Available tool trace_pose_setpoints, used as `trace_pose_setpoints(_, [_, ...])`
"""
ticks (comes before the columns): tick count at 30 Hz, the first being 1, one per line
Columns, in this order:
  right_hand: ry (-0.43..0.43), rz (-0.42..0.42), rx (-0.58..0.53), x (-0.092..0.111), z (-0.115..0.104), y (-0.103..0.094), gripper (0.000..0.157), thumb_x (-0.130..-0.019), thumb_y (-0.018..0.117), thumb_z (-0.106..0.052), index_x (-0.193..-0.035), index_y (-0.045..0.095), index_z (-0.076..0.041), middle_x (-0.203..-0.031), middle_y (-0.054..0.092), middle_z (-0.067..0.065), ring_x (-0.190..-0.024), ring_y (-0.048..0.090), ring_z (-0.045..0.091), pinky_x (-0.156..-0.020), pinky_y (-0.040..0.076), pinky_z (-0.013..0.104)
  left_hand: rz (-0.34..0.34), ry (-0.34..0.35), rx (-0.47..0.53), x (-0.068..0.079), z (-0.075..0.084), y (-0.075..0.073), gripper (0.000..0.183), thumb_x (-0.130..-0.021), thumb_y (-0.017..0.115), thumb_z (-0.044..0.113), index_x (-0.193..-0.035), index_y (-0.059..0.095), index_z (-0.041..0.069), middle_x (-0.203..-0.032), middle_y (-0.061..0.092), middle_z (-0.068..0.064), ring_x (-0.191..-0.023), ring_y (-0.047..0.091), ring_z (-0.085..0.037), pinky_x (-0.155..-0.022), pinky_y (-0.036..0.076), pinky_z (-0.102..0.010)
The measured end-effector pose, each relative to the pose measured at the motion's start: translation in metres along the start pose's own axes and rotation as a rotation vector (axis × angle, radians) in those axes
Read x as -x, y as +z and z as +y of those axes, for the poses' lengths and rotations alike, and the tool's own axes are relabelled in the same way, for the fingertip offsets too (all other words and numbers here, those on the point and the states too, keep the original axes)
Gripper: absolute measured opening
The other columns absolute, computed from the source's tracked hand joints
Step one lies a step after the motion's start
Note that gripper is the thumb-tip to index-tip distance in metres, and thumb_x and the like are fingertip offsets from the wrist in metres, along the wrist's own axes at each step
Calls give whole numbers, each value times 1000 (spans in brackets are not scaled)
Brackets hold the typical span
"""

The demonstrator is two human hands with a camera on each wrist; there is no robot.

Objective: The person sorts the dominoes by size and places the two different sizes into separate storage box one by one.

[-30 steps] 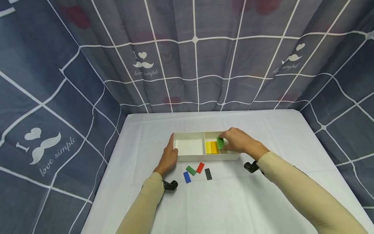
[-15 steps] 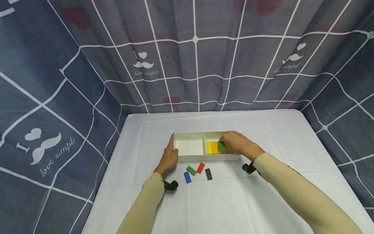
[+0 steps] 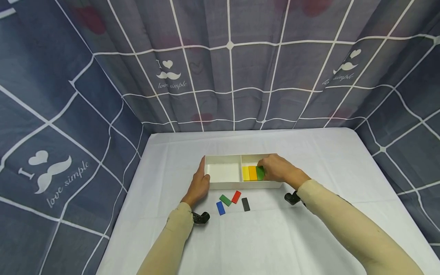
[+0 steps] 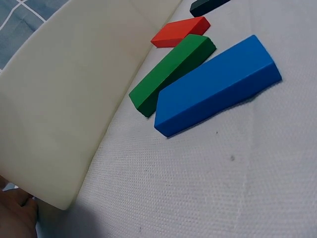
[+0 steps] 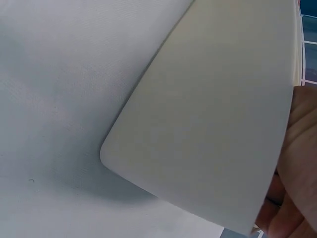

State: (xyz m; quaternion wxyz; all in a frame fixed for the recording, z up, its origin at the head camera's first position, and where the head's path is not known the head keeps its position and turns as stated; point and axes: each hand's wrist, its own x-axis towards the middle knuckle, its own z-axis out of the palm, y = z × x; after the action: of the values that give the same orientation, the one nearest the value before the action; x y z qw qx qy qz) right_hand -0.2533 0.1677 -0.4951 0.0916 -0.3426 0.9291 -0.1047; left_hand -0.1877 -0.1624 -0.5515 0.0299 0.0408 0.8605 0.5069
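Observation:
A long white two-compartment box (image 3: 223, 186) lies across the table. My left hand (image 3: 198, 182) rests against its left end, fingers straight along the side and thumb near the front corner. In the right compartment, a yellow block (image 3: 245, 173) and an orange block (image 3: 253, 173) stand side by side against the divider. Just right of them, my right hand (image 3: 277, 168) holds a green block (image 3: 260, 173) between thumb and fingers, down inside the box. In the right wrist view the box's wall (image 5: 198, 119) hides the fingertips and the block.
In front of the box lie a blue block (image 3: 220, 208), a darker green block (image 3: 225, 200), a red block (image 3: 236, 197) and a black block (image 3: 245, 204). The left wrist view shows the blue block overlapping the darker green one. Gridded curtains (image 3: 213, 76) hang around the table.
The right hand has lowered the green block, tilted a second ago, down beside the orange one. During the last half second the hand has barely shifted. The left hand has stayed at the box.

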Motion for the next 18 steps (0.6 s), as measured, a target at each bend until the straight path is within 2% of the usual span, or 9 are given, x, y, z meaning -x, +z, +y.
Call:
trace_pose_setpoints(13, [13, -8, -12, -1, 1, 1, 38, -77, 100, -16, -109, 81, -4, -93, 77, 1, -83, 63, 17, -88, 60, 42, 2, -5, -2, 2, 3, 0, 78, -105, 34, 4, -177, 4, 8, -183, 21, -16, -169, 22, -37, -137, 16, -59])
trace_pose_setpoints(18, [4, -16, -21, -1, 0, -2, 43, -77, 100, -16, -113, 81, -2, -101, 78, 4, -88, 66, 18, -90, 62, 41, -3, 3, 1, 2, 6, -2, 78, -105, 34, 2, -177, 5, 8, -182, 23, -16, -168, 23, -37, -136, 17, -59])
